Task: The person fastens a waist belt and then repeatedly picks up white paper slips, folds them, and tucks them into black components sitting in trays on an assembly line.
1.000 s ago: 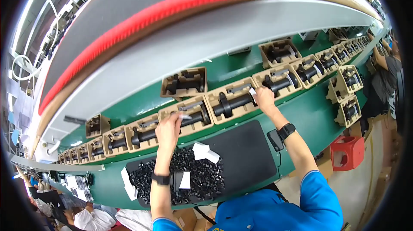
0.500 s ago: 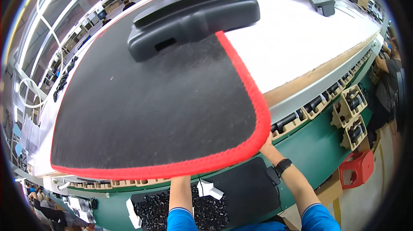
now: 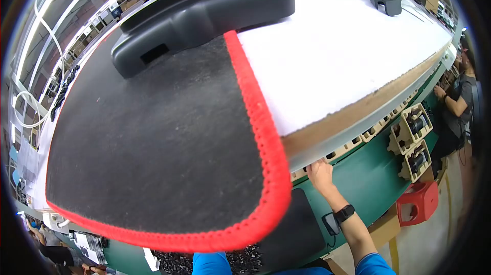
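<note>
Black felt-like mat with a red stitched border point(image 3: 153, 142) fills most of the view, a moulded black plastic block point(image 3: 204, 9) sitting near its top; beside it lies a white sheet on a brown board point(image 3: 348, 45), hiding much of what is below. Under the board's edge runs a green conveyor belt point(image 3: 368, 183) carrying a row of tan cardboard trays point(image 3: 417, 124), each holding a black cylindrical part lying on its side, its long axis across the tray. The right hand point(image 3: 319, 172) reaches up from the lower right, arm extended, fingertips at a tray just under the board; whether it grips anything cannot be told. The left hand is hidden behind the mat. A red plastic stool point(image 3: 422, 203) stands below the belt.
</note>
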The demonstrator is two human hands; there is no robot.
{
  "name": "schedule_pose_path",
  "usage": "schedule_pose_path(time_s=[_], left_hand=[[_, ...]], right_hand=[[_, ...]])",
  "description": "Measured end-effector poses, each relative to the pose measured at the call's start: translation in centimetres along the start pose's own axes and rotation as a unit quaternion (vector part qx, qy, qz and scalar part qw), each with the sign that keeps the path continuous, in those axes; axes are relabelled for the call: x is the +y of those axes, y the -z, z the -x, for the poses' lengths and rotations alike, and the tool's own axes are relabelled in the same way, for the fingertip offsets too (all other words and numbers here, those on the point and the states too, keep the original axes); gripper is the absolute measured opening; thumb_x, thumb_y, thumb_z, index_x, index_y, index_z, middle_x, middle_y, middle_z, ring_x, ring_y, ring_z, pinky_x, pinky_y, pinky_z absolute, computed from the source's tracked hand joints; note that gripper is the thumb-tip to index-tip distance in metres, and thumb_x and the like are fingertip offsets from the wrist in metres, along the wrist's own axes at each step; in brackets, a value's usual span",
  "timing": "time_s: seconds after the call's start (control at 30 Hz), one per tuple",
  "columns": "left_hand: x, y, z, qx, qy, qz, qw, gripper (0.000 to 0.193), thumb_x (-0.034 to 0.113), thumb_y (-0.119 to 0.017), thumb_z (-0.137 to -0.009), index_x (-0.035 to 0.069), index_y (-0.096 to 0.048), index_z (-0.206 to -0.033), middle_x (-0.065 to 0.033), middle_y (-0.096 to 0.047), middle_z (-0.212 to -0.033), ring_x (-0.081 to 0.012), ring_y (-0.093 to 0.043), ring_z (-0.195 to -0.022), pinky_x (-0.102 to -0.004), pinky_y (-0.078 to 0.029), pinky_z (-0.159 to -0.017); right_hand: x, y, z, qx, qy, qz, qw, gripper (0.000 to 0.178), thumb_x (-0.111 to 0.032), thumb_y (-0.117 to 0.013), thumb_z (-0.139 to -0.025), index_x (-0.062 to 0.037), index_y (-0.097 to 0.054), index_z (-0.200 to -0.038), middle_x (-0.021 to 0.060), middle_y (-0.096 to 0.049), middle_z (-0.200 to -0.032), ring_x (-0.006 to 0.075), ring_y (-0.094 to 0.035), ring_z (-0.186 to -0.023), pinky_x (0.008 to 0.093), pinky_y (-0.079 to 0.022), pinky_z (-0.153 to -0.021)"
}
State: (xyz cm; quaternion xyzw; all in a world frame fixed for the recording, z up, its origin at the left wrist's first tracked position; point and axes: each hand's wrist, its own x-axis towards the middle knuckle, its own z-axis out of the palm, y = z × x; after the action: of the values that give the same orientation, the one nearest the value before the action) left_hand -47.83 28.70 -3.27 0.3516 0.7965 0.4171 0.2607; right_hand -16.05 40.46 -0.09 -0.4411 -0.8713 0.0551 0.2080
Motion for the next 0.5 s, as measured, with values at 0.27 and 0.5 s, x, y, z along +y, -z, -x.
schedule_pose_path(time_s=[0.27, 0.5], left_hand=[[-1.0, 0.4, 0.4, -0.037, 0.066, 0.131, 0.988, 0.039, 0.033, -0.056, -0.082, 0.01, -0.056, -0.113, -0.0117, -0.062, -0.102, -0.0267, -0.061, -0.085, -0.0378, -0.05, -0.071], [-1.0, 0.3, 0.3, -0.066, 0.119, 0.251, 0.958, 0.044, 0.039, -0.057, -0.083, 0.011, -0.055, -0.116, -0.0109, -0.062, -0.107, -0.0274, -0.061, -0.088, -0.0389, -0.05, -0.072]], right_hand=[[1.5, 3.6, 2.6, -0.009, -0.09, -0.059, 0.994, 0.013, -0.012, -0.058, -0.08, -0.0075, -0.062, -0.092, 0.0127, -0.062, -0.08, 0.0327, -0.061, -0.07, 0.0423, -0.048, -0.061], [2.5, 4.0, 6.2, -0.048, -0.13, -0.072, 0.988, 0.015, -0.011, -0.057, -0.08, -0.0066, -0.063, -0.093, 0.0133, -0.063, -0.082, 0.0335, -0.061, -0.069, 0.0427, -0.047, -0.061]])
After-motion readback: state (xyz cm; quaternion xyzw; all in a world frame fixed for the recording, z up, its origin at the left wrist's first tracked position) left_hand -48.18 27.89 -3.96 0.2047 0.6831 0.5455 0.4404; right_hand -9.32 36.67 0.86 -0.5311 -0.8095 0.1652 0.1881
